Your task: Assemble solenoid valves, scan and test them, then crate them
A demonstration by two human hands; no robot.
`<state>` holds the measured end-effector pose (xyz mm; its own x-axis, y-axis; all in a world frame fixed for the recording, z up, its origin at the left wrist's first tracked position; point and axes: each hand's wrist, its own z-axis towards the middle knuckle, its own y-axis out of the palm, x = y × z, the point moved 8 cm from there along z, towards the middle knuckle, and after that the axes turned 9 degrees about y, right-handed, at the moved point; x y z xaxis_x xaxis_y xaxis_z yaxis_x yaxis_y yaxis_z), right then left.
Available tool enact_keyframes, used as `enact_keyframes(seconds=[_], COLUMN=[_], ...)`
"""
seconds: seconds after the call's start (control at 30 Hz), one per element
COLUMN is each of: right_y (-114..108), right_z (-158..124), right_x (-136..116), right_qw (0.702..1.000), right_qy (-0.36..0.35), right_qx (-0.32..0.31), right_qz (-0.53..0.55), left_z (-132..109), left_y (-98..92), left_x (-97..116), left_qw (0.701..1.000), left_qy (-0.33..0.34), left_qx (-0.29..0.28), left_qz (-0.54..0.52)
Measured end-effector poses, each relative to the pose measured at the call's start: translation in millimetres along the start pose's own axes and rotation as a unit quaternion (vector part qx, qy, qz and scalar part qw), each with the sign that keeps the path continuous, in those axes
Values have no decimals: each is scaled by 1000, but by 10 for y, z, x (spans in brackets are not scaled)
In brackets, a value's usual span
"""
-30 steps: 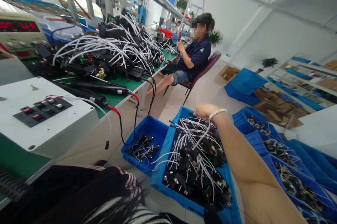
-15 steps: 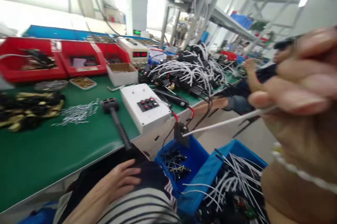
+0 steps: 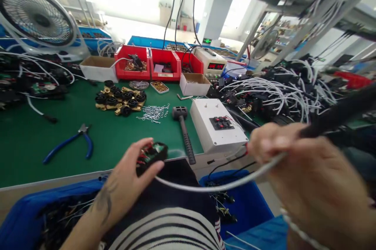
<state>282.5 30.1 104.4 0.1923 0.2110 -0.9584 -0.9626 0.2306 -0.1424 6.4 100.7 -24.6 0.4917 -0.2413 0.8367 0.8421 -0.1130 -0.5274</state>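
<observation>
My left hand [image 3: 133, 173] is closed around a small black housing [image 3: 160, 156] with a green circuit board showing in it, just over the near edge of the bench. A white cable [image 3: 202, 189] sags from the housing across to my right hand [image 3: 296, 156]. The fingers of that hand are pinched around the cable. From the same hand a dark, blurred rod-like piece [image 3: 343, 111] points up to the right; what it is I cannot make out. A black mallet-shaped tool [image 3: 184, 134] and a white box with black-and-red terminals [image 3: 217, 125] lie beyond the hands.
Blue-handled pliers [image 3: 70, 140], brass fittings [image 3: 119, 99] and wire clips [image 3: 152, 113] lie on the green bench [image 3: 117, 136]. Red bins [image 3: 132, 74] and a power supply [image 3: 210, 60] stand behind. Cabled units [image 3: 273, 89] are heaped at right; blue crates [image 3: 249, 211] sit below the bench.
My left hand has come up from my lap and now grips the black housing that hung from the cable. My right hand is lower, still on the cable. The view has swung left.
</observation>
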Motion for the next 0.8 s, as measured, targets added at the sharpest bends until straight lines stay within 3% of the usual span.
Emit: enact_keyframes(seconds=[0.07,0.17,0.23,0.3,0.4,0.47,0.5,0.57,0.6,0.63,0.7,0.8], right_y=[276,562,727,947,1281,1385,1361,1064,777,376,-186,-554], right_z=[-10,-65,-134,-234,-400,-502,-547,-565,-520,-443,-332,-232], right_x=[263,750,997,1158,1231,1221,1247,1475,1661,1855,2157,2635], right_qw=[997,988,979,962,931,907,896,887,883,868,849,847], right_qy=[45,131,171,210,251,262,269,311,341,379,407,420], right_qx=[-45,-74,-83,-115,-202,-288,-329,-340,-294,-192,-80,-15], right_qz=[38,41,77,128,170,161,128,-24,-135,-256,-327,-324], left_z=[256,484,417,230,-24,-159,-193,-214,-214,-211,-210,-218], left_y=[-321,-466,-498,-372,199,434,487,490,462,424,338,279], left_x=[-223,-360,-196,88,468,608,633,632,633,645,697,790], left_qw=[992,978,960,952,977,979,980,984,986,987,986,978], left_qy=[17,61,115,173,212,187,164,123,115,118,144,187], left_qx=[77,95,160,186,1,-61,-70,-57,-48,-38,-12,14], left_qz=[98,174,199,172,31,-56,-86,-114,-113,-106,-88,-86])
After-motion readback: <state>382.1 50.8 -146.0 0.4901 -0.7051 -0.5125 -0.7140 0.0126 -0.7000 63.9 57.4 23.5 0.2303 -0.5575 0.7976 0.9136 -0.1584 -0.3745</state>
